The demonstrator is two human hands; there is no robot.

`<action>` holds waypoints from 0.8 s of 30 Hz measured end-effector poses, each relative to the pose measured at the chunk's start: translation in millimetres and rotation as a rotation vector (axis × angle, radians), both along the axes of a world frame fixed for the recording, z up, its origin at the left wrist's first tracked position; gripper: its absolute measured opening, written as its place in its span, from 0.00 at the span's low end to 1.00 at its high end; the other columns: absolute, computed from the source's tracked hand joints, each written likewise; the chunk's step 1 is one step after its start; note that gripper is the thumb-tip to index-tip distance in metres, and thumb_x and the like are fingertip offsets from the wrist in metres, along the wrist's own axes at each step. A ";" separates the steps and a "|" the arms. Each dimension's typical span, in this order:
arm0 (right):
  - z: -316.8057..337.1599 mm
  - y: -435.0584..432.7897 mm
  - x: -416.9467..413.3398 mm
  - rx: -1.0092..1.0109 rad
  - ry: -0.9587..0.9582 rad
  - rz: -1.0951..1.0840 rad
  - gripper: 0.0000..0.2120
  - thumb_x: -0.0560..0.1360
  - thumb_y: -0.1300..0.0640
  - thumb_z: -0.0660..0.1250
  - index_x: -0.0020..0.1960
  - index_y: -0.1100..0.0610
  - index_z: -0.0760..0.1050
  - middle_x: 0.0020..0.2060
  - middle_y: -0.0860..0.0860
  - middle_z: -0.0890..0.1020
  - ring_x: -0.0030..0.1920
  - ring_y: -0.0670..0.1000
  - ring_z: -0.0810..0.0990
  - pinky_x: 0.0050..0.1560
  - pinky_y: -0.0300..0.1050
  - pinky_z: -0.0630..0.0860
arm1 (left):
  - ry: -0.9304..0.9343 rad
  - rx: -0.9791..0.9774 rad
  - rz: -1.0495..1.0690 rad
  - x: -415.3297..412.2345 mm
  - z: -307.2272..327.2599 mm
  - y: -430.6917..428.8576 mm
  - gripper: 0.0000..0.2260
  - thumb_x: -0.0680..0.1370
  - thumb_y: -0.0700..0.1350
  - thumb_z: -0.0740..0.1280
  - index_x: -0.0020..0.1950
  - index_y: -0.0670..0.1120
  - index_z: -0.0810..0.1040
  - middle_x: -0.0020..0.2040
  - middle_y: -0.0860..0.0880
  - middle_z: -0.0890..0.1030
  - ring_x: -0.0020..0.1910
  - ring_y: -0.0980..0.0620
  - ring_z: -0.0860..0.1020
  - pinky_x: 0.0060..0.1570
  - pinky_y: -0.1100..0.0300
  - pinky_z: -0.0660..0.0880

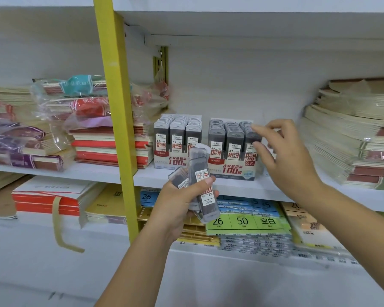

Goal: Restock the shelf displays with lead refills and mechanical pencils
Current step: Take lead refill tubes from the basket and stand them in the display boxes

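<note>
Item: lead refill cases (201, 173), slim clear-plastic boxes w/ dark contents and printed labels. Location: a fanned bundle in L hand (177, 203), held in front of the shelf edge (242, 188), below and between the two display boxes. Grip state, L: fingers curled round the lower ends of the bundle, thumb pressed across the front case. Grip state, R: R hand (286, 156) is spread, index and thumb apart at the rightmost col. of the 0.7 display box (230, 151), holding nothing; contact w/ the cases there cannot be confirmed (motion blur). Handling, est.: cases look light, rigid and smooth-walled, so a loose bundle is likely to slide or fan out. Leads inside are prob. brittle; avoid drops. Recommended hold: pinch one case by its narrow sides near the top cap and lower it upright into a col. The front case reads 0.7, so it matches the box on the R. Qty: display boxes, 2, i.e. the 0.5 display box (177, 142) and the 0.7 one, standing side by side and apart on the shelf; cols. per box, 3; cases in hand, min. 3 visible, exact count not determinable. Both boxes appear near full. Mechanical pencils: none identifiable in view.
</note>
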State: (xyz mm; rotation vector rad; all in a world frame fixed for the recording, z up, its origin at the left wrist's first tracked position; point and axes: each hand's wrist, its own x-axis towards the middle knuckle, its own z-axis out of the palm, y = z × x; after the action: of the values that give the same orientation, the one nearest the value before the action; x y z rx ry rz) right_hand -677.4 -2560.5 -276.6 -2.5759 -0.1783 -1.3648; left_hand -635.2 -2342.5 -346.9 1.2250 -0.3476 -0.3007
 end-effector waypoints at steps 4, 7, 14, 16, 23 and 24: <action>-14.3 40.6 -11.1 0.386 0.386 0.307 0.05 0.73 0.48 0.70 0.47 0.46 0.78 0.39 0.43 0.81 0.40 0.40 0.78 0.41 0.29 0.73 | -0.031 0.015 -0.013 -2.2 1.1 4.2 0.28 0.62 0.53 0.82 0.60 0.52 0.80 0.52 0.47 0.87 0.50 0.46 0.86 0.45 0.51 0.83; -31.0 60.7 -11.9 0.609 0.633 0.423 0.14 0.67 0.47 0.76 0.48 0.45 0.75 0.39 0.43 0.82 0.41 0.47 0.82 0.44 0.44 0.80 | -0.034 0.001 0.013 -2.0 1.3 8.3 0.20 0.66 0.51 0.81 0.55 0.53 0.83 0.51 0.45 0.87 0.48 0.45 0.86 0.44 0.49 0.83; -42.7 78.8 -9.9 0.744 0.599 0.521 0.17 0.71 0.60 0.75 0.53 0.45 0.74 0.40 0.45 0.81 0.37 0.43 0.81 0.39 0.39 0.79 | 0.050 -0.071 -0.058 1.0 -1.3 21.0 0.17 0.71 0.54 0.72 0.58 0.49 0.83 0.55 0.41 0.86 0.52 0.43 0.85 0.50 0.45 0.83; -42.8 79.8 -9.3 0.776 0.602 0.510 0.18 0.72 0.60 0.74 0.56 0.45 0.73 0.41 0.48 0.81 0.40 0.45 0.81 0.42 0.41 0.79 | 0.044 -0.085 -0.054 2.6 -3.3 26.1 0.20 0.72 0.53 0.71 0.61 0.46 0.81 0.56 0.41 0.85 0.55 0.42 0.84 0.52 0.45 0.83; -40.5 83.1 -9.5 0.746 0.691 0.467 0.08 0.75 0.57 0.70 0.52 0.47 0.78 0.46 0.49 0.82 0.49 0.49 0.82 0.52 0.51 0.81 | 0.016 -0.092 -0.038 5.0 -6.6 32.9 0.21 0.72 0.50 0.72 0.63 0.46 0.79 0.56 0.42 0.85 0.55 0.43 0.85 0.48 0.48 0.83; -39.9 83.8 -9.7 0.744 0.694 0.468 0.07 0.76 0.57 0.70 0.52 0.47 0.79 0.46 0.47 0.82 0.49 0.48 0.82 0.52 0.51 0.81 | 0.015 -0.095 -0.040 5.4 -7.1 33.7 0.20 0.72 0.50 0.72 0.63 0.46 0.80 0.56 0.42 0.85 0.55 0.44 0.85 0.47 0.49 0.83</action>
State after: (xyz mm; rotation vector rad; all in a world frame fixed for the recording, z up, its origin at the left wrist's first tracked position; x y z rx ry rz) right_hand -687.2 -2476.7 -316.5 -2.0171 -0.1094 -0.2442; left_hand -629.7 -2308.8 -354.0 1.1231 -0.3704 -0.3242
